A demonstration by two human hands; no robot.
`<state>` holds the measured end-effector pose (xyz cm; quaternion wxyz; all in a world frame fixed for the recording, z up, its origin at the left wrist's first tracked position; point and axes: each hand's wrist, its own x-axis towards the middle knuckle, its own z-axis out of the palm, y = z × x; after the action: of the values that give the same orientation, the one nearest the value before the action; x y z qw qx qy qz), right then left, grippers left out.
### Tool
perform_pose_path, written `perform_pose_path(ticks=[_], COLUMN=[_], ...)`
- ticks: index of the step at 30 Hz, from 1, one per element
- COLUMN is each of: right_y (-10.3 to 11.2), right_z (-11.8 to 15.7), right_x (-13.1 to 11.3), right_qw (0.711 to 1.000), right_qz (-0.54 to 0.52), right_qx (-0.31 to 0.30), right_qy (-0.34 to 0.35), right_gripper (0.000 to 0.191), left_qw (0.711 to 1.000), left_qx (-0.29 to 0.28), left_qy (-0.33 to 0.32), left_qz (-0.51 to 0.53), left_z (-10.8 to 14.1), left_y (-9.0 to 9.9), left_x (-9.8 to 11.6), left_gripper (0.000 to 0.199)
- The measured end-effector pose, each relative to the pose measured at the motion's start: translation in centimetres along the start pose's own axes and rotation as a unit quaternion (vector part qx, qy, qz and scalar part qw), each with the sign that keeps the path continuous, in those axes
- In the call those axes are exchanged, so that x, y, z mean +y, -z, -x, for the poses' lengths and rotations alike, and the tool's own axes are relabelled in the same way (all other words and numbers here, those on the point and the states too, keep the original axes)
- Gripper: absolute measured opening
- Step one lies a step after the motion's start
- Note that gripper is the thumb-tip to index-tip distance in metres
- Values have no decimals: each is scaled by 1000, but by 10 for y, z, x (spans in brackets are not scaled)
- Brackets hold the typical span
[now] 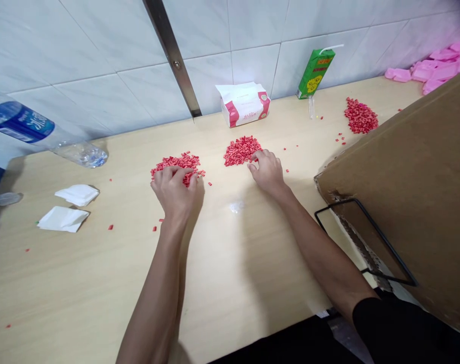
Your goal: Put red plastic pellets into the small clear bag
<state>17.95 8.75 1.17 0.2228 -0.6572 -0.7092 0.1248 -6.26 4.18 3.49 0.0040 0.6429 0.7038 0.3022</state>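
Note:
My left hand [174,189] rests on the near side of a pile of small red pieces [182,161], its fingers bent and spread over them. To the right, a second red pile [241,150] lies on the pale wooden table [218,283]. My right hand [267,171] touches that pile's right edge, with thumb and fingers curled but apart. No held piece shows in my right hand. What lies under my left fingertips is partly hidden. A few loose red pieces are scattered around both hands.
A tissue pack [247,107] and a green drink carton [315,74] stand by the tiled wall. Further right are a third red pile [361,116], pink pieces [434,68] and a large cardboard box [412,187]. At left are a plastic bottle [36,126] and folded tissues [64,219].

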Motion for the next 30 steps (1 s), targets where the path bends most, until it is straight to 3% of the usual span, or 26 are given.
perform_pose_path(ticks=[2,5,8,10,14,18,21,23,25,27,30], right_y=[-1,-3,-4,-4,-4,-3,-2,-3,-5,-7,-9], right_z=[0,-1,-2,-2,-2,-3,-3,-4,-6,-8,-10], right_x=[-1,0,1,1,0,1,0,-1,-3,-5,-8], right_qw=[1000,1000,1000,999,998,998,1000,992,956,896,838], right_qz=[12,19,20,25,51,49,-11,-123,-291,-442,-539], right_qx=[-8,-15,-22,-27,-37,-39,-7,17,13,-12,-38], right_qy=[3,8,11,9,8,6,-17,-25,-32,-50,-72], right_gripper=[19,18,17,18,24,26,22,19,18,17,14], left_qw=[995,951,905,894,894,896,894,889,882,879,878], left_qx=[-97,-300,-414,-435,-424,-420,-425,-435,-443,-448,-449], left_qy=[-34,-72,-93,-109,-141,-144,-127,-118,-113,-113,-122], left_qz=[14,17,0,1,4,29,58,84,110,121,115], left_z=[1,7,13,16,18,19,18,17,16,15,16], left_y=[8,21,24,20,11,9,9,11,13,15,16], left_x=[12,33,48,51,52,53,53,53,53,53,53], left_gripper=[17,14,20,22,7,15,16,16,16,15,14])
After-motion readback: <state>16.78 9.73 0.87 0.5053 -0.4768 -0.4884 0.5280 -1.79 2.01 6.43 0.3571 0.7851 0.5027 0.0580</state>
